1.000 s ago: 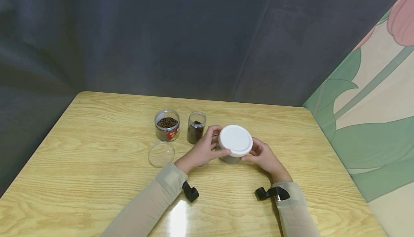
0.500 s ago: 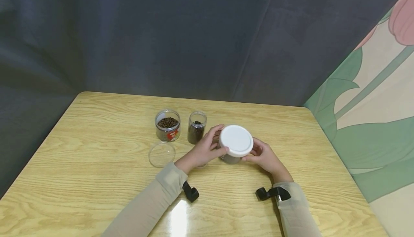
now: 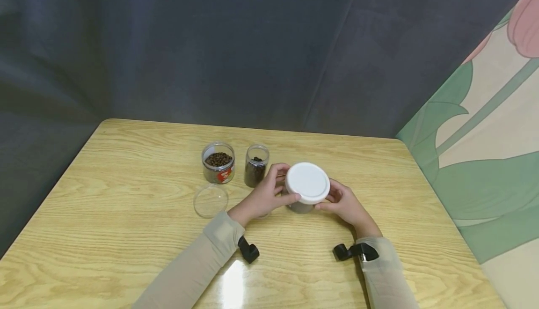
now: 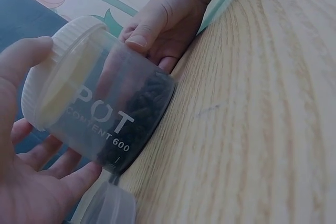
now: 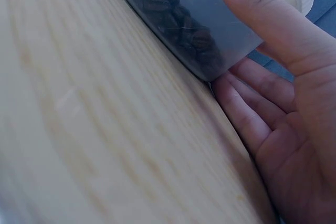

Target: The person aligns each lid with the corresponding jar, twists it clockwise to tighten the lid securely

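Note:
A frosted plastic jar (image 4: 113,106) with "POT" printed on its side stands on the table, dark coffee beans (image 5: 165,11) in its lower part. On top sits its white ribbed lid (image 3: 307,182). My left hand (image 3: 267,194) grips the lid from the left, thumb on the near rim and fingers round the far side. From the right, my right hand (image 3: 347,206) holds the jar's body, its thumb on the near wall and other fingers low behind the base. Part of the jar is hidden behind the lid and fingers in the head view.
An open clear jar (image 3: 219,175) of brown pellets stands back left, beside a narrower open jar (image 3: 254,173) of dark contents. A round clear lid (image 3: 210,201) lies before them. A translucent plastic piece (image 4: 113,205) sits near my left hand. A dark curtain (image 3: 236,56) backs the table.
My left thumb lifted slightly from the lid's rim, shifted and came back to it. The jar and right hand stay in place.

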`<state>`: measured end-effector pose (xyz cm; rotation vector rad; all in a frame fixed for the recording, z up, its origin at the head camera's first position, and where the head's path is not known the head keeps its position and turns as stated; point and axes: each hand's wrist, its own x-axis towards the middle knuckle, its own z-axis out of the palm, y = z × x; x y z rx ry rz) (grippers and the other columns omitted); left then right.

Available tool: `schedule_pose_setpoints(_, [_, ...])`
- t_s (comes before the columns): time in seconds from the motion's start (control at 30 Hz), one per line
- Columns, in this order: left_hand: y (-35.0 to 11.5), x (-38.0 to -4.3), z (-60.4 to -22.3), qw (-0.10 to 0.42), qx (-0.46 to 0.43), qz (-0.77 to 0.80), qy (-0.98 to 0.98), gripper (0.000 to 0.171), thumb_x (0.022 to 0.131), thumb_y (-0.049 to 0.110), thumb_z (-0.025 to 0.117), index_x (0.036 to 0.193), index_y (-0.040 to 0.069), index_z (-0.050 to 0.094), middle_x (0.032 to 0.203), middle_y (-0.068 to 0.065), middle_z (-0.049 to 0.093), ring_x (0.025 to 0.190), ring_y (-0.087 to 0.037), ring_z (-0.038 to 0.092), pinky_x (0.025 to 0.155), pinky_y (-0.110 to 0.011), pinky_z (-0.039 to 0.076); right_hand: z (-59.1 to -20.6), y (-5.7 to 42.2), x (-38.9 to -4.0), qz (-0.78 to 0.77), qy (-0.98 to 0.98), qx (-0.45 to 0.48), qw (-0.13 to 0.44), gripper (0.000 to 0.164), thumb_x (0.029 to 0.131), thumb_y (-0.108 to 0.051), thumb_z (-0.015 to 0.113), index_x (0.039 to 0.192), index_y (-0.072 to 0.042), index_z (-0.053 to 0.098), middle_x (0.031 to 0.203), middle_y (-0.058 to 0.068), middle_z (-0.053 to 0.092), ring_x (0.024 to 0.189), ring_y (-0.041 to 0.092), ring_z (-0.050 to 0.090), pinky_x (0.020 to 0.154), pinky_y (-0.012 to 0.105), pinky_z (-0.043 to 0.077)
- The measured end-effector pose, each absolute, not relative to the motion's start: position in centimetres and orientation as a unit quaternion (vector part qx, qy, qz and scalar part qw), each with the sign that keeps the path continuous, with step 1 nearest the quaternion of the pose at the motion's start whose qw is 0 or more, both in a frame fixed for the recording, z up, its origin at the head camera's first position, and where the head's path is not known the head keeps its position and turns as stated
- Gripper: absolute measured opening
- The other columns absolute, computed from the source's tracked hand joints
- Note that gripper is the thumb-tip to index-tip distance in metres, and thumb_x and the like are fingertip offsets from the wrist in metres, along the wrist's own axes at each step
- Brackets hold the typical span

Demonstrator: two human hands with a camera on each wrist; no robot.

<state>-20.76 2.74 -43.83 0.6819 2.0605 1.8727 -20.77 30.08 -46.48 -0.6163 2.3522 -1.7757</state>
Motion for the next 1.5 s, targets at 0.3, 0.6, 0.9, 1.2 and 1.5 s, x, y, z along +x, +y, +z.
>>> schedule_pose_setpoints(0.3, [2.60, -21.14, -43.95, 0.142, 0.253, 0.640, 0.712, 0.074, 0.099, 0.012, 0.067, 0.158, 0.008, 0.023, 0.161, -0.016, 0.028, 0.147, -0.030, 0.034, 0.118, -0.038, 0.035, -46.36, 30.02, -20.80, -0.593, 0.777, -0.199, 0.070, 0.076, 0.078, 0.009, 0.082, 0.144, 0.012, 0.045, 0.138, 0.011, 0.059, 0.117, 0.004, 0.061, 0.101, 0.022, 0.051])
schedule_pose_setpoints(0.6, [2.60, -20.97, -43.71, 0.141, 0.256, 0.646, 0.706, 0.073, 0.100, 0.009, 0.062, 0.159, 0.005, 0.020, 0.160, -0.022, 0.027, 0.146, -0.036, 0.035, 0.119, -0.042, 0.035, -46.27, 29.97, -20.73, -0.593, 0.776, -0.201, 0.074, 0.077, 0.078, 0.009, 0.082, 0.145, 0.012, 0.043, 0.141, 0.028, 0.052, 0.117, 0.004, 0.061, 0.100, 0.023, 0.051])
schedule_pose_setpoints(0.9, [2.75, -21.01, -44.03, 0.136, 0.245, 0.643, 0.712, 0.070, 0.095, 0.012, 0.072, 0.146, 0.004, 0.024, 0.152, -0.021, 0.034, 0.143, -0.035, 0.039, 0.116, -0.043, 0.038, -46.36, 30.06, -20.79, -0.590, 0.778, -0.202, 0.069, 0.076, 0.077, 0.011, 0.081, 0.144, 0.012, 0.045, 0.138, 0.023, 0.056, 0.116, 0.003, 0.061, 0.100, 0.022, 0.051])
schedule_pose_setpoints(1.2, [2.65, -21.19, -44.09, 0.131, 0.255, 0.646, 0.708, 0.069, 0.098, 0.008, 0.065, 0.154, 0.004, 0.025, 0.159, -0.020, 0.031, 0.145, -0.034, 0.036, 0.117, -0.040, 0.037, -46.51, 30.12, -20.88, -0.595, 0.774, -0.206, 0.070, 0.077, 0.077, 0.009, 0.082, 0.144, 0.012, 0.044, 0.136, 0.004, 0.060, 0.118, 0.004, 0.061, 0.101, 0.023, 0.051])
schedule_pose_setpoints(1.5, [2.65, -20.96, -43.92, 0.121, 0.253, 0.622, 0.731, 0.067, 0.102, 0.012, 0.055, 0.161, 0.009, 0.023, 0.160, -0.020, 0.028, 0.142, -0.035, 0.041, 0.115, -0.037, 0.040, -46.45, 30.10, -20.84, -0.597, 0.772, -0.206, 0.071, 0.077, 0.078, 0.007, 0.083, 0.144, 0.011, 0.044, 0.135, -0.004, 0.060, 0.118, 0.004, 0.061, 0.101, 0.023, 0.051])
